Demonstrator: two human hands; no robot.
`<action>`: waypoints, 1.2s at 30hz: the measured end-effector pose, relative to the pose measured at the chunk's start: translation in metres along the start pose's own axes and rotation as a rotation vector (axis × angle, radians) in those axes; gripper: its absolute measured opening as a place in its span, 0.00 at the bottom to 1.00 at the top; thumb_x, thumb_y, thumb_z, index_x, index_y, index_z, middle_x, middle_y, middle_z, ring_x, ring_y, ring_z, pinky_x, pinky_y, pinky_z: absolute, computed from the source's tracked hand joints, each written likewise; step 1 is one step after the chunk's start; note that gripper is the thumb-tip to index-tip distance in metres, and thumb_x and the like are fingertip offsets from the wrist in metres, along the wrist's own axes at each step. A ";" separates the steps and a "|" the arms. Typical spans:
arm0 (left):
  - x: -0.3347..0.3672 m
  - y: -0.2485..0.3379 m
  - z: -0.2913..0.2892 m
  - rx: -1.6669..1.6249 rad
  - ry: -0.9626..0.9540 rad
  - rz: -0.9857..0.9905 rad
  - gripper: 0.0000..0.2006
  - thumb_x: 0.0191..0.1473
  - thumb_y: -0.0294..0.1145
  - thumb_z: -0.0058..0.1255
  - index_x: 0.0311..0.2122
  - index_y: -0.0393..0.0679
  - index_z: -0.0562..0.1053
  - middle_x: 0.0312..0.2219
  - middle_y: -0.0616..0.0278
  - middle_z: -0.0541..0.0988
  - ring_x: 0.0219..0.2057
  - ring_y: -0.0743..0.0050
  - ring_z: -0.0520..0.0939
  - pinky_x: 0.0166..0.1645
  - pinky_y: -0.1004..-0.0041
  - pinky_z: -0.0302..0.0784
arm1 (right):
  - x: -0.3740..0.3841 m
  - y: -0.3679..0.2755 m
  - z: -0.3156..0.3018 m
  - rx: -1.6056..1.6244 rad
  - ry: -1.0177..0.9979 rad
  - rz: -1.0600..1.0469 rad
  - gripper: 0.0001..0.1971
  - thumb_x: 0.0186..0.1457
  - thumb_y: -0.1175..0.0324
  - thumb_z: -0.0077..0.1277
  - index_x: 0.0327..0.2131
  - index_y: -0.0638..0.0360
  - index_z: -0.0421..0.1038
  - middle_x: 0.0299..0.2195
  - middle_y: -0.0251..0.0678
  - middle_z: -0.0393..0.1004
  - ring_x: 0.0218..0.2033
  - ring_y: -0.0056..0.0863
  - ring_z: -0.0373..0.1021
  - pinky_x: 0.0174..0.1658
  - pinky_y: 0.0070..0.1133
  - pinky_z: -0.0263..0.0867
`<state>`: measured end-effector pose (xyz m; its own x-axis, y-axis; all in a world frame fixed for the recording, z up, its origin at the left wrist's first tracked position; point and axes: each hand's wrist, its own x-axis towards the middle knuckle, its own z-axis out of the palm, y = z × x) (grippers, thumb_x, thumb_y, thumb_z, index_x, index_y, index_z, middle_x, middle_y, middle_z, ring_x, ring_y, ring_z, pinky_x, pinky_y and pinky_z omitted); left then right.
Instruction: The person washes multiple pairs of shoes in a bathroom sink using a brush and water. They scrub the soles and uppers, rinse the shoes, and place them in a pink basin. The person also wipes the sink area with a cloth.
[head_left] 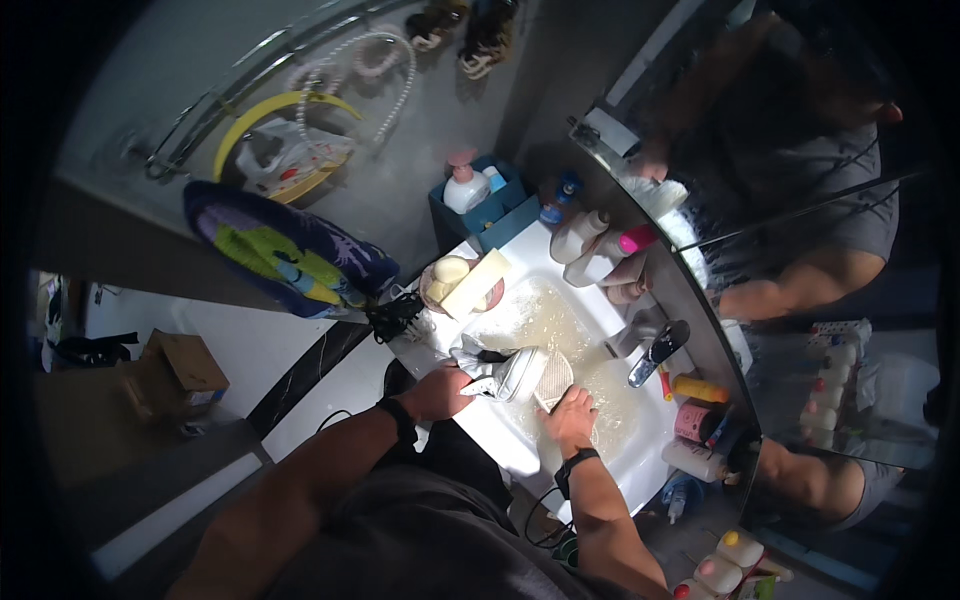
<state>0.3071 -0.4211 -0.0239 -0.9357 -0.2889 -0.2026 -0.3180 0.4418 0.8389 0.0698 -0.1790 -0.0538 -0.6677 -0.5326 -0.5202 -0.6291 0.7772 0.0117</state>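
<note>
My left hand (438, 393) grips a white shoe (515, 377) by its opening, at the near left rim of the white sink (517, 445). The shoe is tilted over the water, and its ribbed pale sole (556, 378) faces right. My right hand (572, 414) is closed against the lower end of the sole, knuckles up. A small pale edge shows beneath its fingers, but what they hold is hidden. Cloudy, foamy water (610, 405) lies in the basin under both hands.
A chrome faucet (658, 352) juts over the basin's right side. Several bottles (600, 255) line the back ledge beside a teal box (487, 205). A basket (436, 293) holds pale soap-like pieces. A towel (290, 255) hangs left; a mirror (800, 230) covers the right wall.
</note>
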 end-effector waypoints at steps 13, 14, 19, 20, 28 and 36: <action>0.005 0.000 -0.001 -0.027 -0.036 -0.069 0.17 0.57 0.34 0.61 0.51 0.43 0.81 0.44 0.42 0.84 0.52 0.36 0.81 0.59 0.51 0.77 | 0.039 0.026 0.020 -0.007 -0.042 -0.025 0.49 0.49 0.40 0.71 0.62 0.69 0.63 0.64 0.58 0.67 0.68 0.54 0.62 0.70 0.44 0.60; 0.007 -0.001 -0.002 0.011 -0.051 -0.077 0.17 0.57 0.34 0.61 0.50 0.41 0.81 0.43 0.42 0.84 0.50 0.36 0.82 0.57 0.51 0.78 | 0.041 0.025 0.008 0.022 -0.052 -0.024 0.49 0.49 0.41 0.70 0.62 0.70 0.63 0.64 0.57 0.67 0.68 0.53 0.63 0.69 0.43 0.62; 0.009 0.006 -0.006 -0.024 -0.021 -0.088 0.14 0.57 0.37 0.64 0.43 0.38 0.82 0.37 0.41 0.85 0.43 0.36 0.84 0.49 0.50 0.80 | 0.011 0.027 -0.054 0.165 -0.015 -0.018 0.47 0.42 0.48 0.75 0.58 0.71 0.66 0.58 0.58 0.73 0.61 0.54 0.71 0.62 0.38 0.71; 0.010 0.007 -0.008 -0.040 -0.047 -0.125 0.15 0.58 0.38 0.64 0.44 0.38 0.82 0.37 0.41 0.85 0.43 0.36 0.85 0.49 0.50 0.80 | 0.000 0.032 -0.066 0.194 0.011 -0.021 0.47 0.41 0.48 0.76 0.57 0.71 0.67 0.56 0.59 0.74 0.60 0.55 0.72 0.62 0.38 0.71; 0.013 0.011 -0.018 -0.085 -0.097 -0.141 0.16 0.58 0.38 0.63 0.45 0.36 0.81 0.37 0.41 0.86 0.42 0.39 0.86 0.49 0.52 0.80 | -0.054 0.055 -0.129 0.201 0.180 -0.062 0.47 0.39 0.50 0.76 0.54 0.73 0.65 0.54 0.62 0.76 0.54 0.54 0.76 0.59 0.37 0.73; 0.014 -0.003 -0.010 -0.123 -0.104 -0.192 0.17 0.57 0.39 0.64 0.47 0.39 0.81 0.38 0.43 0.86 0.43 0.40 0.86 0.49 0.55 0.80 | -0.025 0.044 -0.037 0.254 -0.046 0.114 0.49 0.42 0.47 0.76 0.56 0.73 0.60 0.49 0.61 0.81 0.52 0.58 0.79 0.56 0.38 0.76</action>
<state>0.2963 -0.4347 -0.0246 -0.8729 -0.2653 -0.4095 -0.4760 0.2784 0.8342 0.0439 -0.1434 -0.0084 -0.7058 -0.4257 -0.5663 -0.4272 0.8934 -0.1391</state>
